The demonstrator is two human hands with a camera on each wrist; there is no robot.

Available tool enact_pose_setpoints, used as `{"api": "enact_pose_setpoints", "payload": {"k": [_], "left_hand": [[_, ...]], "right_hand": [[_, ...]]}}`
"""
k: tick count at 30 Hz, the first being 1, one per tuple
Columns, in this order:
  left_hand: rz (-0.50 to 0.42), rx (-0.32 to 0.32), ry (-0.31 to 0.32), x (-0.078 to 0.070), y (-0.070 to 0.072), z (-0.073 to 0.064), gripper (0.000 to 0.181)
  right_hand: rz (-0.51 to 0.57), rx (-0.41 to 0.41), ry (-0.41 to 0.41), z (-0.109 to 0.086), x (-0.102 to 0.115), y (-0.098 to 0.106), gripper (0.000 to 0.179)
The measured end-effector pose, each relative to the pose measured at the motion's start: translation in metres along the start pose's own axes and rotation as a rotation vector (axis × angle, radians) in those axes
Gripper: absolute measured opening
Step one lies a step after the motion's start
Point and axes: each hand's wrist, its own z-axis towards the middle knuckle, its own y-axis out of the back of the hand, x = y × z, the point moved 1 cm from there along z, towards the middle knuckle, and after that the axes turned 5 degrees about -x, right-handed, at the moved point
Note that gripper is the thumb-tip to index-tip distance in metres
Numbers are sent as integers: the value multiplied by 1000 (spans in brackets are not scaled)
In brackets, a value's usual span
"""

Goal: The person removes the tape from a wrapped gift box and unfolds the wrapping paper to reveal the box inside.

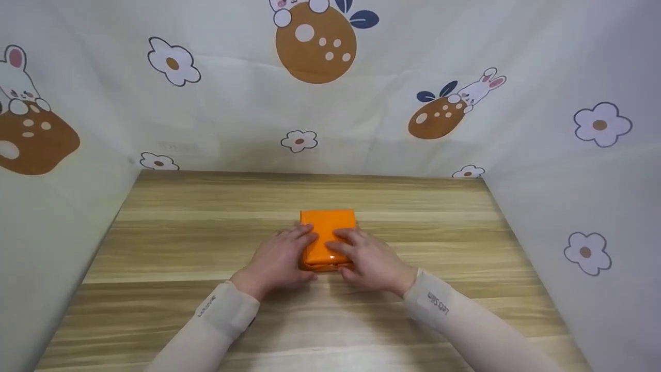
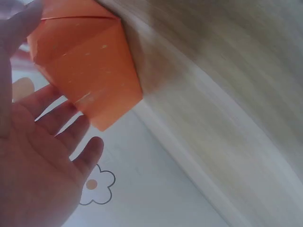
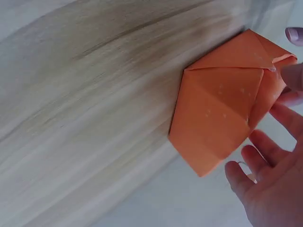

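Note:
An orange package (image 1: 325, 225) wrapped in folded, glossy paper lies on the wood-grain table in the head view. My left hand (image 1: 279, 258) rests along its left side, fingertips on the top edge and thumb low by the front end. On the opposite side my right hand (image 1: 374, 258) lays its fingers over the top, its thumb beside the folded front end. Creased flaps show on the package (image 2: 90, 71) in the left wrist view and on the package (image 3: 218, 109) in the right wrist view. Fingers of both hands look fairly straight or slightly bent.
The wood-grain table (image 1: 181, 232) spreads around the package on all sides. Pale cloth (image 1: 227, 93) with rabbits, fruit and flowers hangs behind the table and along both sides.

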Motion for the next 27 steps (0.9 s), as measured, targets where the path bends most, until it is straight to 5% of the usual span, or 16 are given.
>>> {"api": "enact_pose_setpoints", "payload": {"k": [13, 27], "left_hand": [[75, 37, 26, -9, 10, 7, 72], [115, 40, 19, -11, 14, 15, 69]], "right_hand": [[-20, -52, 125, -4, -2, -1, 43], [26, -89, 101, 6, 0, 1, 27]]}}
